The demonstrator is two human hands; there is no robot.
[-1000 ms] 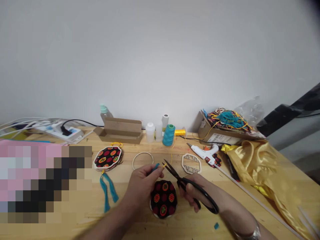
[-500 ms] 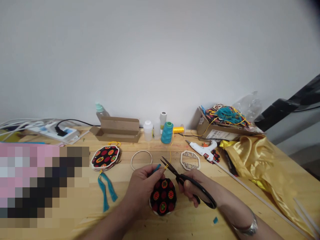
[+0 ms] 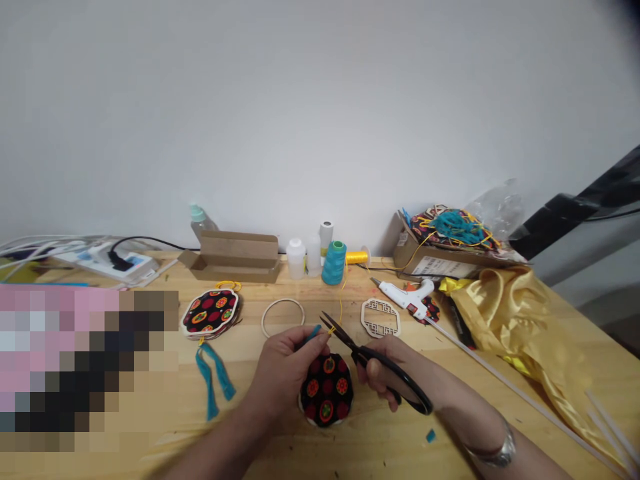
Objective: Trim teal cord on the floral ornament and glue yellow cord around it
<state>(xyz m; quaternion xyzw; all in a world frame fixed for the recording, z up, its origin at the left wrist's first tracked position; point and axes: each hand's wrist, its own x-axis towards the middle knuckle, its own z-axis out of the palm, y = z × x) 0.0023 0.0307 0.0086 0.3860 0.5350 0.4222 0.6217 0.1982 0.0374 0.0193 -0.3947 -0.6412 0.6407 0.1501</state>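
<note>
— While the right hand grips the black-handled scissors, what does the left hand have?

— A teal tassel strip, pinched between thumb and fingers, with yellow cord at the fingertips. The cord runs up toward the teal thread cone and the yellow thread spool beside it.

— How do the blades stand?

— Parted narrowly, pointing up and leftward, right by the cord. I can't make out whether the cord lies between them.

— And the floral fabric disc?

— Flat on the wooden table, just below the fingertips and between the two hands. The left hand covers a bit of its edge; whether they touch is hard to judge.

— What lies around the hands?

— Beyond the left one, a thin wooden ring; beyond the right, a lattice-cut wooden frame, then a white glue gun. Farther left sits a floral ornament with a pale scalloped border and a teal tassel below it.
</note>
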